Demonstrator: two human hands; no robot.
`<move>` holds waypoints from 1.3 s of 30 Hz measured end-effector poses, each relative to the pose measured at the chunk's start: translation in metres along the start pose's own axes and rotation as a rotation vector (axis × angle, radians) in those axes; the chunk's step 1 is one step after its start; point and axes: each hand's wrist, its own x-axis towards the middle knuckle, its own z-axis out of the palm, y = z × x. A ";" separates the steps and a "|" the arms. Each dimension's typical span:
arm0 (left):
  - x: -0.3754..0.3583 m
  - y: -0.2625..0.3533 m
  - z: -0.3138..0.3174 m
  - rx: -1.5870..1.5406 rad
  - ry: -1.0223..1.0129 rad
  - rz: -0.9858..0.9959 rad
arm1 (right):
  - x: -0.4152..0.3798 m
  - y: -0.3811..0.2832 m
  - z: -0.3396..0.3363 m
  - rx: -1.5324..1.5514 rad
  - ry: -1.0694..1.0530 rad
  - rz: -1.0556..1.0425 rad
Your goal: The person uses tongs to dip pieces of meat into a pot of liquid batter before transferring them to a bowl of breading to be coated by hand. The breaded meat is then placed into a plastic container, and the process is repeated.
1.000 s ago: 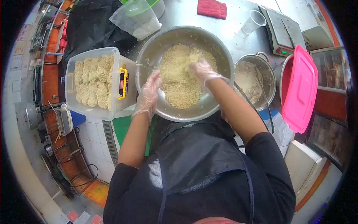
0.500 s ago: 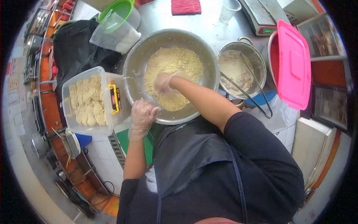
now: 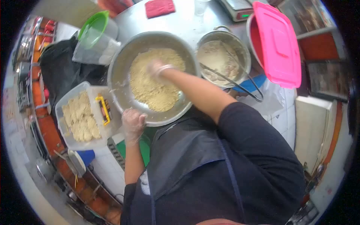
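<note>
A wide metal bowl (image 3: 192, 101) holds a heap of pale yellow crumbs (image 3: 159, 95). My left hand (image 3: 133, 122), in a clear plastic glove, is closed on the bowl's near-left rim. My right hand (image 3: 159, 69), also gloved, reaches into the crumbs; motion blurs it and its fingers do not show. To the left, a clear plastic tub (image 3: 70, 140) with a yellow latch contains several crumb-coated pieces (image 3: 80, 118). On the right, a metal pot (image 3: 245, 50) contains pieces in a creamy white liquid (image 3: 213, 56), with metal tongs (image 3: 243, 89) resting across it.
A pink lid (image 3: 281, 45) leans on a container at the right. Beyond the bowl are a folded red cloth (image 3: 160, 8), a clear cup (image 3: 201, 6) and a scale (image 3: 238, 11). At the back left stands a green-rimmed container (image 3: 93, 28) with a clear plastic jug (image 3: 90, 52).
The view has shifted and tilted, so the bowl and tub appear further left. My right hand has moved toward the far part of the crumbs. My left hand stays at the rim.
</note>
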 end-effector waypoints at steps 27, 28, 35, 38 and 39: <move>0.022 0.013 -0.035 0.145 -0.110 -0.083 | -0.102 -0.056 -0.107 0.080 0.220 -0.201; 0.019 0.008 -0.035 0.250 0.250 0.103 | -0.097 -0.043 -0.105 0.075 0.220 -0.208; -0.004 0.013 -0.120 -0.149 -0.480 -0.292 | -0.059 -0.060 -0.154 0.400 0.166 -0.133; -0.059 -0.008 -0.176 -0.016 0.357 -0.050 | -0.049 -0.122 -0.188 0.932 0.034 -0.230; -0.080 -0.029 -0.188 0.065 0.504 -0.133 | -0.049 -0.163 -0.201 0.902 -0.006 -0.220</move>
